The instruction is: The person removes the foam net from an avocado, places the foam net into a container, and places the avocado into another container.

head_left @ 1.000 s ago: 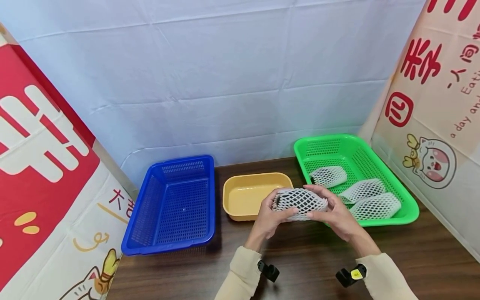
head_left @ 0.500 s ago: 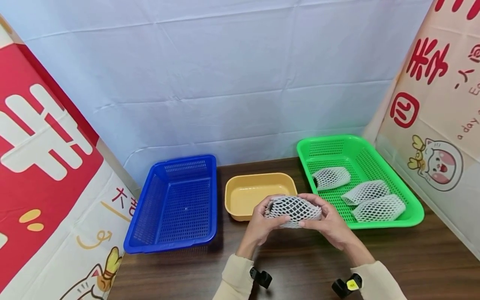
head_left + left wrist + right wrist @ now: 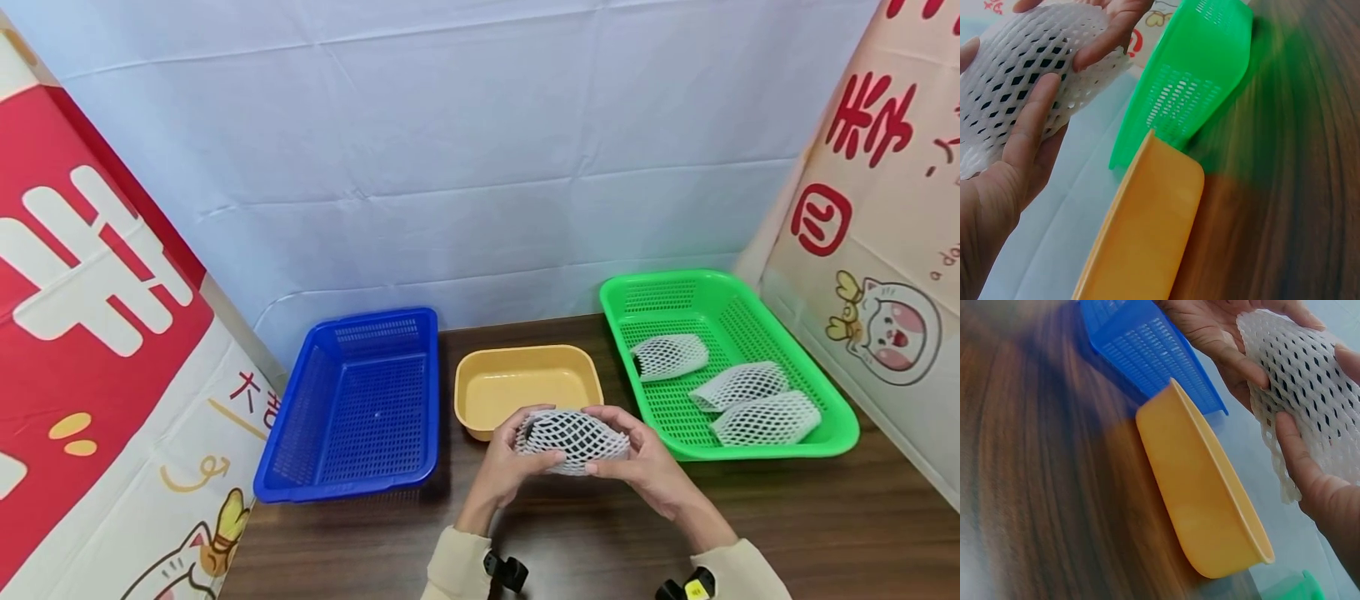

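Note:
Both hands hold one dark object wrapped in a white foam net sleeve (image 3: 576, 440), above the table in front of the yellow tub. My left hand (image 3: 504, 467) grips its left end, thumb across the near side. The right hand (image 3: 651, 467) grips the other end, its thumb also on the near side. Through the mesh in the left wrist view, the foam net (image 3: 1029, 62) shows a dark content whose kind is hidden. Three more net-wrapped pieces lie in the green basket (image 3: 843, 425); one net sleeve (image 3: 671, 357) shows a dark end at its left opening.
The yellow tub (image 3: 528, 357) stands just beyond the hands, between the green basket on the right and a blue basket (image 3: 382, 417) on the left. All stand on a dark wooden table (image 3: 585, 533). A pale cloth (image 3: 465, 167) hangs behind; printed cloths flank both sides.
Both hands have drawn the netted object down and left in the head view, away from the green basket toward the person. The head view has shifted slightly right.

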`<state>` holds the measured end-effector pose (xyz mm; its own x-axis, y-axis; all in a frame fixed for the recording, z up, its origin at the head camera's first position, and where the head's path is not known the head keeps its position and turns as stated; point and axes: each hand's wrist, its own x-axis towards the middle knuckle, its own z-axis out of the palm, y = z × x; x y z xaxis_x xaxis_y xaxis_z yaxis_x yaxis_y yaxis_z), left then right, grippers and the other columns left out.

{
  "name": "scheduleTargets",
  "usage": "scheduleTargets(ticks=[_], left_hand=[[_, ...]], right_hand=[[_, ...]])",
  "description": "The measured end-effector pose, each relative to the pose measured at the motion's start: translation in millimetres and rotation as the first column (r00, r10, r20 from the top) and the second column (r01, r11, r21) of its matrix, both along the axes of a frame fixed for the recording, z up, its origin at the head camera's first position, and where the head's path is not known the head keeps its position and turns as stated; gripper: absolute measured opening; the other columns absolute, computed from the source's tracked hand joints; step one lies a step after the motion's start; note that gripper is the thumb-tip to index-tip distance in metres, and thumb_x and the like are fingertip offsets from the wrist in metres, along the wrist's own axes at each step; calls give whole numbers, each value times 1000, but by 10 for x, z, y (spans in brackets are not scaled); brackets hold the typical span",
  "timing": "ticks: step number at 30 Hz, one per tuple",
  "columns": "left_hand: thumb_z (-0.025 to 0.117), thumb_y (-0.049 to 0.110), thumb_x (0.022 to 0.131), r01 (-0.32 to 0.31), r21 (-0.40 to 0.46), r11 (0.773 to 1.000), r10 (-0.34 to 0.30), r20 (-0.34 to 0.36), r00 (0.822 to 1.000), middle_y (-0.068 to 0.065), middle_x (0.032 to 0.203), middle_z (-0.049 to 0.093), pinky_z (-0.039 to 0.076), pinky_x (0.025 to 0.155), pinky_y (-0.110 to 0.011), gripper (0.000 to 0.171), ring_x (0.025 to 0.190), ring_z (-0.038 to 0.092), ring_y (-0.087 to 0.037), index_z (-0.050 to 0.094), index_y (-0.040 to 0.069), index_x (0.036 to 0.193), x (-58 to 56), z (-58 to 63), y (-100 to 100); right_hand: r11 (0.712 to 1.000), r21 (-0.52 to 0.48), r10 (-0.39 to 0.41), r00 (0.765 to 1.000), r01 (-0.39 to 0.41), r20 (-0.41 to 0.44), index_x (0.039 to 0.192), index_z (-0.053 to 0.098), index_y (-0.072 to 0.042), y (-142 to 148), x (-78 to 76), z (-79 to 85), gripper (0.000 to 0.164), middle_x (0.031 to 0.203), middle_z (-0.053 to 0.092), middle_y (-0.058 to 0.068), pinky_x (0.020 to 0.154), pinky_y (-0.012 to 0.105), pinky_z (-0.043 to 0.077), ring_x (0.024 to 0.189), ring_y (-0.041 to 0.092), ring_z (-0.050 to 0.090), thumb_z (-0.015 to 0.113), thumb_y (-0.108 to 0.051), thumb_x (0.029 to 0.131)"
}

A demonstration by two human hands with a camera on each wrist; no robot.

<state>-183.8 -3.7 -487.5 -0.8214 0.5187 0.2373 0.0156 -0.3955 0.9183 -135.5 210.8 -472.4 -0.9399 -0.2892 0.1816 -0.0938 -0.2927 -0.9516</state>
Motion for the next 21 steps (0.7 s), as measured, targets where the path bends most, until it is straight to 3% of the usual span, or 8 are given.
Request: scheduleTargets(ticks=[6,21], left_hand=[[78,-2,77,-15,3,1000,15,-17,1000,-12,111,59,56,66,-31,56,93,59,-21,53,-8,127,65,-90,-105],[78,-6,76,-49,-3,999,49,13,999,-13,117,59,53,80,-32,57,101,57,-22,53,-10,127,241,-310,-306]], right_hand=[[1000,7,11,1000,-11,0,136,41,5,-91,33,-80,63,125,49,14,82,31,53,105,18,55,69,13,80],[998,-18,67,998,-67,12,133,41,10,-254,116,-273,62,125,52,16,84,32,52,105,20,57,70,13,79]])
